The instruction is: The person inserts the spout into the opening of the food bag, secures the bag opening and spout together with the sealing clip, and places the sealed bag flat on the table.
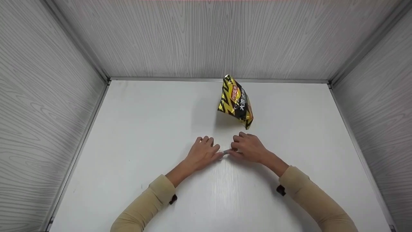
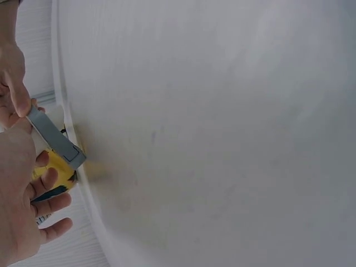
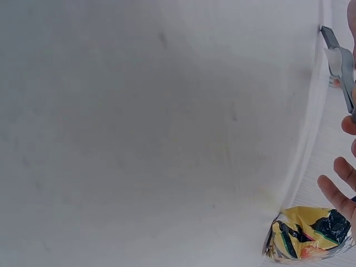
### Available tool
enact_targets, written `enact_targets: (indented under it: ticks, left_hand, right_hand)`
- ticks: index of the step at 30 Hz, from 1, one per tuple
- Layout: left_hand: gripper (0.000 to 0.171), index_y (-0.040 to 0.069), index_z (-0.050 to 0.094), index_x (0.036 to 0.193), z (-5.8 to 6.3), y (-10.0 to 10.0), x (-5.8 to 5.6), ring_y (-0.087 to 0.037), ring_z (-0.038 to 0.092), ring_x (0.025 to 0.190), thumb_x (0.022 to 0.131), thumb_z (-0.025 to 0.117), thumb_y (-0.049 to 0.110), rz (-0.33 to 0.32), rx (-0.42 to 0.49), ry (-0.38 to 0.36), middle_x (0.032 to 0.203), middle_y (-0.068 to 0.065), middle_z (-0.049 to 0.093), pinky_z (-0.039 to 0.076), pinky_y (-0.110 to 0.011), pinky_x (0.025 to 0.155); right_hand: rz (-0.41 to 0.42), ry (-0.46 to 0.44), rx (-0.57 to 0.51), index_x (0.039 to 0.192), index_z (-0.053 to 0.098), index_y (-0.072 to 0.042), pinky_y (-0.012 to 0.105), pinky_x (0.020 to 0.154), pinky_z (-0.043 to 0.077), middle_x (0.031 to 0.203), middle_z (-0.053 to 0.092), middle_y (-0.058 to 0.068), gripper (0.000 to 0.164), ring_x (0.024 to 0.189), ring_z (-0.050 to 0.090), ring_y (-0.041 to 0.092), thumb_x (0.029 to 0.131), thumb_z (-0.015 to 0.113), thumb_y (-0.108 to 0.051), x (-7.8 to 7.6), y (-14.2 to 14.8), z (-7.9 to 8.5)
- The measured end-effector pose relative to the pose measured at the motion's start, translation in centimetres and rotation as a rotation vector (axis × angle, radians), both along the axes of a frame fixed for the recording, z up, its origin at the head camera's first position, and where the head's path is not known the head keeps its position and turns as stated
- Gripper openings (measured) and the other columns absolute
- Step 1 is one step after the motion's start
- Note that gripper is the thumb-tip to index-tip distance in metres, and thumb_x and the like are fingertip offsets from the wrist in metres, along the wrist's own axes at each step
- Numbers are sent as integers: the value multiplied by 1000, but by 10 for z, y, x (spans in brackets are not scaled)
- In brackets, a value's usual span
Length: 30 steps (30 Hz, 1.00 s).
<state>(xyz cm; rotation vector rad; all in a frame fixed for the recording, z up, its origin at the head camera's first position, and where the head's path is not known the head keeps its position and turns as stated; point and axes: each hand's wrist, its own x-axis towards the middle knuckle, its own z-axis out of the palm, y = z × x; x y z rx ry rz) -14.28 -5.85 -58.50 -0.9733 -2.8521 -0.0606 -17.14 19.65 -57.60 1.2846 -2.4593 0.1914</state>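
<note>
A slim grey bag clip point(image 1: 226, 152) spans the small gap between my two hands, over the white table. My left hand point(image 1: 203, 154) pinches one end with the thumb and forefinger, its other fingers spread loosely. On the other side my right hand point(image 1: 250, 149) pinches the clip too, its fingers curled. In the left wrist view the grey clip point(image 2: 55, 136) shows its flat side and a squared end. The right wrist view catches the clip point(image 3: 344, 72) at its edge, partly hidden by fingers. Just beyond the hands stands a yellow and black chip bag point(image 1: 236, 101).
The white table point(image 1: 145, 119) is bounded by grey wood-grain panels at the left, back point(image 1: 193, 38) and right. Metal strips run along the table's edges. The chip bag is close to the back panel.
</note>
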Motion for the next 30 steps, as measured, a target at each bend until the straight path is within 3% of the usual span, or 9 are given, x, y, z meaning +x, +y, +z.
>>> enact_targets:
  ticks: [17,30]
  left_hand:
    - [46,18,67,109,-5,-4,1,-27,64,101,110,41,56,-18,-11,-1,105,-8,67,53,-46,94]
    - [44,18,66,111,-6,-8,0,-26,65,99,109,43,56,-17,-32,64,104,-7,67,55,-44,92]
  right_hand:
    - [-120,-129,38,83,73,-20,35,62,52,85,63,-2,34,79,60,19,93,76,-52,7,-4,3]
    - [-218,-289,14,84,74,-17,34,63,52,93,61,0,34,83,62,19,92,78,-50,12,-10,7]
